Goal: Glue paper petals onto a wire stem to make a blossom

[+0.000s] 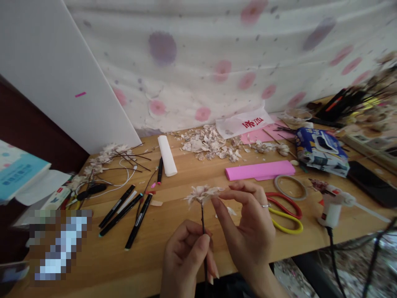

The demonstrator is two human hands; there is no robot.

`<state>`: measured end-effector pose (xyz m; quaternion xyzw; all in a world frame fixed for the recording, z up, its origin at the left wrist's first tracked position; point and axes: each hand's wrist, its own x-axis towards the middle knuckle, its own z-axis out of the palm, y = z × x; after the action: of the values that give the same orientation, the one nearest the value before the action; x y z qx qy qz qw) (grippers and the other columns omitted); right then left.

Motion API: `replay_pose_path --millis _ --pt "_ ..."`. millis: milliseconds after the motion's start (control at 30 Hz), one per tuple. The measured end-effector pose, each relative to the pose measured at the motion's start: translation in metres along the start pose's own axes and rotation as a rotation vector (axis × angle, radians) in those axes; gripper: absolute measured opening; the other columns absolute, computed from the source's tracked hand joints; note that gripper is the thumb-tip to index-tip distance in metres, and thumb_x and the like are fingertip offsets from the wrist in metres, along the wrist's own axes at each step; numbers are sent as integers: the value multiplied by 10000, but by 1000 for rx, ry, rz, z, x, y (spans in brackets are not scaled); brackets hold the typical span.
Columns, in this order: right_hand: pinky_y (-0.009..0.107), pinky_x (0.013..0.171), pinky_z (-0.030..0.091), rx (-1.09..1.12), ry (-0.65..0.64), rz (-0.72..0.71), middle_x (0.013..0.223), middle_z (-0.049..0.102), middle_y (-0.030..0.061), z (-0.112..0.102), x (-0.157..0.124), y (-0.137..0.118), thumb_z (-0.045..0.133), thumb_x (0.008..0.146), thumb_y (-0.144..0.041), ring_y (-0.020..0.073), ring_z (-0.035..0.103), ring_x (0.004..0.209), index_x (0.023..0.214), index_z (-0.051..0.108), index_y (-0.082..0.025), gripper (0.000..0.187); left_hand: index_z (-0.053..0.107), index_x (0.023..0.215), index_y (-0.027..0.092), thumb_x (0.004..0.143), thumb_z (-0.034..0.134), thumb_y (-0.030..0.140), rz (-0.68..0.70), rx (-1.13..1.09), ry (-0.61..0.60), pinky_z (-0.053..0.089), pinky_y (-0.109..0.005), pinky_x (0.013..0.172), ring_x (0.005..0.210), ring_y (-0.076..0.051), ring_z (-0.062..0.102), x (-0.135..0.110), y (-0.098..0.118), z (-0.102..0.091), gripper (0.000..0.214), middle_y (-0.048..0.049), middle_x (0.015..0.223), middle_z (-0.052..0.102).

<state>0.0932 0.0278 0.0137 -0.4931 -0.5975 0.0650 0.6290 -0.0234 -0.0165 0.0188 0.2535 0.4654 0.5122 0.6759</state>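
Observation:
Upright above the table's front part stands a pale handmade flower (198, 194) on a thin dark stem (202, 217). My left hand (185, 254) is closed round that stem, thumb in front. At the blossom's right edge, my right hand (249, 225) pinches a whitish petal (215, 191) between thumb and fingertips; a ring is on one finger. The petal's inner end meets the blossom, but whether it is fixed there I cannot tell. A few loose petals (228, 211) lie behind my hands. Red and yellow scissor handles (291, 223) show just right of my right hand.
Loose petals (211, 142) form a heap at the back. Pink paper (260, 169), a tape roll (290, 187), a glue gun (333, 209) and a wipes pack (322, 151) lie right. Several markers (138, 223), a white roll (167, 155) and finished flowers (113, 155) lie left.

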Motion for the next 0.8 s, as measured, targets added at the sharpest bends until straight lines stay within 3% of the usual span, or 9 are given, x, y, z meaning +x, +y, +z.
replay_pose_path --millis 600,800 --pt "326 867 525 10 26 4 1078 569 27 4 0 0 691 920 -82 181 585 1061 983 646 -248 184 694 761 179 745 854 553 16 6 -26 394 -171 419 385 -59 471 4 -2 -2 407 42 468 615" --pt "349 875 522 22 62 13 1065 568 30 5 10 2 692 915 -74 195 587 1070 952 648 -250 185 699 775 184 790 844 481 69 4 -153 433 -182 412 409 -97 540 21 0 -9 331 40 449 596"
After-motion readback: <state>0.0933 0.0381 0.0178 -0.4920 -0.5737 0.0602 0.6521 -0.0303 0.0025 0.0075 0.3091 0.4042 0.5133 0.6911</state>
